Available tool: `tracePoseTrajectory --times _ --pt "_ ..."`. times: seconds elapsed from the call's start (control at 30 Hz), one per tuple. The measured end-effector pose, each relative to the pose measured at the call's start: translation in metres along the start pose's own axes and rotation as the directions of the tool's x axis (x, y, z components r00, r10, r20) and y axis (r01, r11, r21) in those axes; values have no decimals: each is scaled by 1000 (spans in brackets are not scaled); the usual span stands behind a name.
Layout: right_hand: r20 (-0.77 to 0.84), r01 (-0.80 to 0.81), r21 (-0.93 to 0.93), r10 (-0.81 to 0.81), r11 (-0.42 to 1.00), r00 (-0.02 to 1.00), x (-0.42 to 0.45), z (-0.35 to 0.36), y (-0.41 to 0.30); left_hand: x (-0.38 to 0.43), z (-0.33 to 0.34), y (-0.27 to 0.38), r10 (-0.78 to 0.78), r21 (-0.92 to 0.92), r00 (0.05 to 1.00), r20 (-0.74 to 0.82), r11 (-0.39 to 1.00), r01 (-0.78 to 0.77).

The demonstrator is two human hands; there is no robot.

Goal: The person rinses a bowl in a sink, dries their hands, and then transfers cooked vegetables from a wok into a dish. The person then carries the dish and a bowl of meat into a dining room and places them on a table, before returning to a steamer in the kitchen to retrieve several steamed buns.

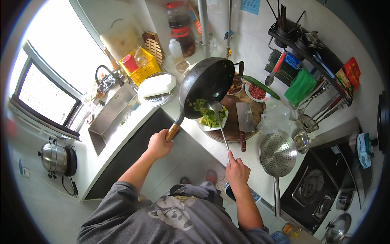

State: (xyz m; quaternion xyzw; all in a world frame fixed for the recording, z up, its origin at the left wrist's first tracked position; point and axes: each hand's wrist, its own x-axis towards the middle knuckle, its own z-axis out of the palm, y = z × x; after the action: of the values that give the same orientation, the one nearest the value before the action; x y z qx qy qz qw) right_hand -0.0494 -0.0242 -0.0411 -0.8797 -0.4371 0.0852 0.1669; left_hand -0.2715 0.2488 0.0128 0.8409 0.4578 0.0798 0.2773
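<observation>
My left hand [159, 144] is closed on the wooden handle of a black wok [207, 84], which is held tilted on its side above the counter. With my right hand [237, 171] I grip the long metal handle of a ladle [215, 106], whose bowl is at the wok's lower rim. Chopped green vegetables [210, 119] lie on a white plate [225, 122] below that rim, and some greens are still inside the wok. The plate overlaps the edge of a round wooden chopping board [227, 137], where a cleaver [245, 117] also lies.
Behind the board are a cucumber [261, 87], a bowl of minced meat [257, 91] and a bowl of dark food [236, 84]. A perforated strainer [278, 154] rests right of the board, before the gas stove [310, 186]. The sink [112, 122] is at the left.
</observation>
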Motion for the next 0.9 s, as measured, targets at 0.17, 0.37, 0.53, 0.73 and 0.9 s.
tracePoseTrajectory --times 0.17,0.37,0.53,0.73,0.9 --pt "2 -34 86 34 996 999 -16 7 -1 4 3 0 -21 16 1000 -18 1000 21" --pt "-49 -63 275 79 960 996 -21 19 -2 7 -2 -5 -33 22 998 -55 999 34" --pt "-87 -47 415 91 908 992 -17 31 12 5 -9 -8 -49 11 996 -75 999 50" --pt "-154 76 325 -26 943 988 17 13 -9 -1 -11 -16 15 -39 995 -97 999 -19" --pt "-145 180 42 -173 983 974 27 13 -8 -2 -8 -3 -14 -52 1000 -20 999 13"
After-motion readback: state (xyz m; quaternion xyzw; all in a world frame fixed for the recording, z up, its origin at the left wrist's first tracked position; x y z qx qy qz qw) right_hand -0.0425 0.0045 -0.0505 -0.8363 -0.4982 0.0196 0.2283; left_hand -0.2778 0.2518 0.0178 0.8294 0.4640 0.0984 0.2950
